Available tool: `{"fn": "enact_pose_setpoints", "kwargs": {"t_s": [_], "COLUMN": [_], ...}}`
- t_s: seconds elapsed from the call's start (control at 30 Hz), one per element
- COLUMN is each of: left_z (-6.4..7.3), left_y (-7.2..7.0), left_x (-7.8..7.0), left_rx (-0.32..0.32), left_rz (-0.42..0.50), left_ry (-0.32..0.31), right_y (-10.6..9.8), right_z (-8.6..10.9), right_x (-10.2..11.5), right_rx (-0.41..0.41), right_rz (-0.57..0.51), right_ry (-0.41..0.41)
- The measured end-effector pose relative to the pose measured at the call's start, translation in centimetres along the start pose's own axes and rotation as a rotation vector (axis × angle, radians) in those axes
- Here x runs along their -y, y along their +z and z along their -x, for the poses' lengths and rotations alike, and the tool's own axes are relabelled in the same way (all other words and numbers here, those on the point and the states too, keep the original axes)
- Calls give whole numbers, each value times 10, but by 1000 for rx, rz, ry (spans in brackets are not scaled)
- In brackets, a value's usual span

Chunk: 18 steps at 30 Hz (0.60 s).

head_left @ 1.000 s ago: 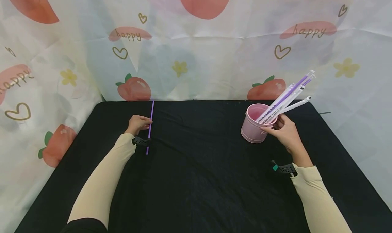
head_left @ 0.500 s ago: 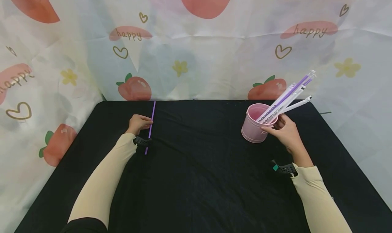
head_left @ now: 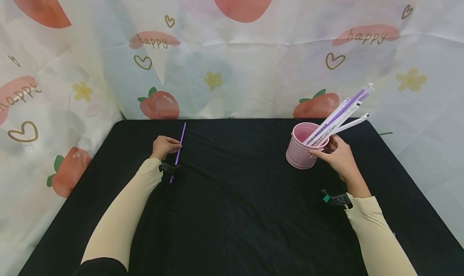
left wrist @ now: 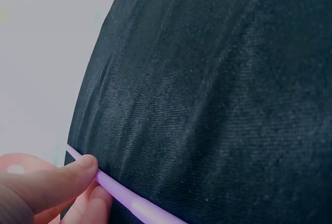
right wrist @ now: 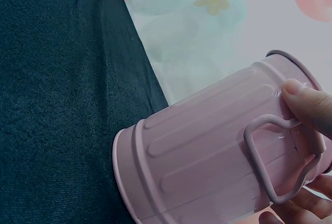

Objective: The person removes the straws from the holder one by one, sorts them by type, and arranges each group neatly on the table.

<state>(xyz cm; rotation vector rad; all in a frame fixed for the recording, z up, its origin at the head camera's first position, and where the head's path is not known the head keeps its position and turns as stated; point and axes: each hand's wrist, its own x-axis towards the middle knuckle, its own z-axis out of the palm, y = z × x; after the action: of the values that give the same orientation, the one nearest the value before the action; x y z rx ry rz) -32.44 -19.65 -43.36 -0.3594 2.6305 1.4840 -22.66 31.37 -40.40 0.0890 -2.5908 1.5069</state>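
Between thumb and fingertips, my left hand (head_left: 165,147) pinches a slim purple straw (head_left: 183,133) near its middle, over the left part of the black tabletop. The left wrist view shows the straw (left wrist: 137,203) running from the pinch toward the bottom edge. At the right, a pink bucket (head_left: 299,153) stands on the table, and my right hand (head_left: 338,157) grips its rim. A looped side handle (right wrist: 252,151) hangs beside my thumb in the right wrist view. Several wrapped straws (head_left: 335,121), white and purple, lean out of the bucket to the right; their lower ends are hidden inside.
A black cloth (head_left: 232,203) covers the table, with slight creases. Behind and to the left hangs a pale curtain (head_left: 253,78) printed with fruit, hearts and flowers. The table's far edge runs just behind the bucket and the straw.
The purple straw has turned slightly in my left hand: its far end has swung right and its near end left. My right hand and the bucket stay put.
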Motion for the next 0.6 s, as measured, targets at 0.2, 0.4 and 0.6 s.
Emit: {"fn": "enact_pose_setpoints", "kwargs": {"t_s": [0.2,0.4,0.6], "left_z": [0,0,3], "left_y": [-1,-2,-4], "left_x": [0,0,-2], "left_rx": [-1,11,37], "left_rz": [-30,-1,62], "left_ry": [-15,-28,-21], "right_y": [1,1,1], "right_z": [1,2,2], "right_x": [1,2,2], "right_rx": [-3,0,2], "right_rz": [-19,-14,3], "right_ry": [-17,-14,-7]}}
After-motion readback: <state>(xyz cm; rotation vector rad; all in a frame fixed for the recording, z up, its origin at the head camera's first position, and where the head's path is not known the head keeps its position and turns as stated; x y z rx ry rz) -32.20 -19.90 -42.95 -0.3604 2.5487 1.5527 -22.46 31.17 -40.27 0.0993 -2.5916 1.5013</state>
